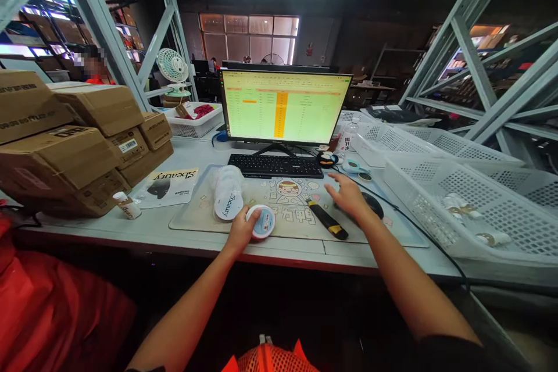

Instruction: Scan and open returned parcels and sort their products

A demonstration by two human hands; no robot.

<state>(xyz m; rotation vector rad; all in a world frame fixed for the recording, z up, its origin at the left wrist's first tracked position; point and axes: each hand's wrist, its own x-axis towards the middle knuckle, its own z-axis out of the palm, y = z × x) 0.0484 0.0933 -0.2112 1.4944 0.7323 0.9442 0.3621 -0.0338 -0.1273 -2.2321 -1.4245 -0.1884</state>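
My left hand [239, 231] grips a round, flat white container [264, 222] with a pale blue label, at the front of the desk mat [283, 232]. Just left of it lie several overlapping white round packets [228, 200] with dark "beauty" lettering. My right hand [346, 193] is stretched over the mat with its fingers apart and nothing visible in it. Beside that hand, a black mouse [372, 204] is partly covered by the wrist. A black and yellow utility knife [328, 220] lies between my two hands.
A keyboard [279, 167] sits below a monitor [283, 107] showing a spreadsheet. Cardboard boxes [56, 157], a small bottle [127, 206] and a flat printed bag [168, 187] are on the left. White plastic baskets [418, 209] line the right, past a black cable [414, 229].
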